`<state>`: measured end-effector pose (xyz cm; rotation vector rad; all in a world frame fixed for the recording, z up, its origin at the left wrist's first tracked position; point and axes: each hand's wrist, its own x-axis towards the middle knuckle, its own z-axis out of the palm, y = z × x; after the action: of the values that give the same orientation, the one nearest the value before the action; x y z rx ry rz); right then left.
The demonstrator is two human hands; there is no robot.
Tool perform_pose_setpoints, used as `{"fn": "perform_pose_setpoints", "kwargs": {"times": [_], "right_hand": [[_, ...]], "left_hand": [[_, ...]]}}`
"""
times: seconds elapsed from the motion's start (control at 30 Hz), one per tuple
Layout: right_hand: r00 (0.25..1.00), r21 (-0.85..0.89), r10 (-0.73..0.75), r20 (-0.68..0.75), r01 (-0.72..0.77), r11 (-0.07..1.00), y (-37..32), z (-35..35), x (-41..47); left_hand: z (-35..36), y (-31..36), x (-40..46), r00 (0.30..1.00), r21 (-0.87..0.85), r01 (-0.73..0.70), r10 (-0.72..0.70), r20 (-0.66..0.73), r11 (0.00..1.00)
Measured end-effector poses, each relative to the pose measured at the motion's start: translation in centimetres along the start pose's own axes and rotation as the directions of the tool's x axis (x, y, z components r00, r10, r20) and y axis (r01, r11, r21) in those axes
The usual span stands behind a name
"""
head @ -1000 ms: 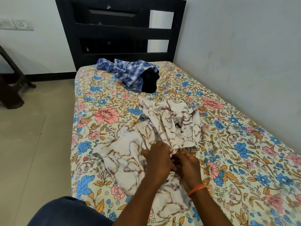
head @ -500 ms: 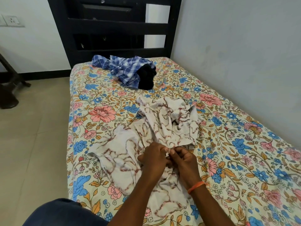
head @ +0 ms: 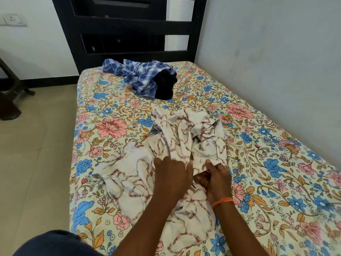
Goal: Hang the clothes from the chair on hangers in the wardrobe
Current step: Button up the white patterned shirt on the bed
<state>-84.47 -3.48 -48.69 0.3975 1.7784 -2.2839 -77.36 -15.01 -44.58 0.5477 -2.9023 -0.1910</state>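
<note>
A crumpled white garment with a brown marbled print [head: 177, 137] lies across the middle of the floral bedsheet [head: 114, 126]. My left hand [head: 171, 174] lies on its near part with the fingertips dug into a fold of the cloth. Beside it, my right hand [head: 215, 180], with an orange wristband, has curled fingers and a thumb holding the garment's edge. A blue checked shirt [head: 136, 74] and a black garment [head: 165, 84] lie in a heap by the headboard. No hanger or wardrobe is in view.
The black slatted headboard [head: 129, 24] stands at the bed's far end and a white wall [head: 276, 52] runs along the right side. Tiled floor [head: 33, 163] lies to the left, with dark wooden furniture legs [head: 11, 93] at the far left.
My hands were pressed together, pinching one spot on the white garment. They have since parted a little and shifted up the cloth. The camera moved closer to the bed.
</note>
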Motion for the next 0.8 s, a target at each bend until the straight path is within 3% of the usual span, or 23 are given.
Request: {"fn": "perform_pose_setpoints", "kwargs": {"times": [0.1,0.2,0.27,0.37,0.43,0.5,0.6,0.67,0.73,0.77,0.8], "right_hand": [[0.996,-0.056,-0.084,-0.016,0.083,0.995,0.8,0.1,0.3],[0.993,-0.065,-0.109,-0.040,0.106,0.992,1.3,0.3,0.6],[0.994,-0.061,-0.092,-0.063,0.088,0.994,1.5,0.1,0.8],[0.995,-0.048,-0.052,-0.083,0.048,0.998,1.6,-0.1,1.0],[0.994,-0.087,-0.060,-0.092,0.052,0.995,2.0,0.1,1.3],[0.989,-0.148,-0.109,-0.100,0.094,0.985,2.6,0.5,1.3],[0.978,-0.269,-0.191,-0.080,0.163,0.949,3.1,1.5,1.1],[0.973,-0.288,-0.221,-0.067,0.193,0.938,3.0,1.9,0.9],[0.963,-0.306,-0.260,-0.063,0.230,0.924,2.8,2.1,0.8],[0.957,-0.326,-0.283,-0.063,0.248,0.912,2.9,2.1,0.7],[0.951,-0.347,-0.300,-0.070,0.259,0.901,3.0,2.2,0.6]], "left_hand": [[0.2,1.2,2.2,0.998,-0.009,0.069,-0.069,-0.007,0.998],[0.8,2.0,4.2,0.988,-0.079,0.141,-0.135,0.077,0.987],[1.3,1.6,5.2,0.972,-0.238,0.223,-0.198,0.125,0.945],[1.6,-1.2,6.0,0.899,-0.624,0.437,-0.338,0.279,0.648],[2.0,-3.7,5.7,0.841,-0.709,0.530,-0.395,0.370,0.465],[2.6,-5.7,5.1,0.819,-0.715,0.564,-0.389,0.422,0.412],[3.2,-6.2,4.6,0.852,-0.693,0.510,-0.412,0.323,0.509],[3.4,-5.6,4.5,0.916,-0.545,0.376,-0.390,0.095,0.750],[3.6,-5.1,4.7,0.972,-0.242,0.173,-0.205,-0.115,0.955],[3.6,-5.0,4.9,0.983,-0.101,0.071,-0.087,-0.161,0.992],[3.4,-4.7,5.1,0.993,-0.004,-0.004,0.004,-0.115,1.000]]}}
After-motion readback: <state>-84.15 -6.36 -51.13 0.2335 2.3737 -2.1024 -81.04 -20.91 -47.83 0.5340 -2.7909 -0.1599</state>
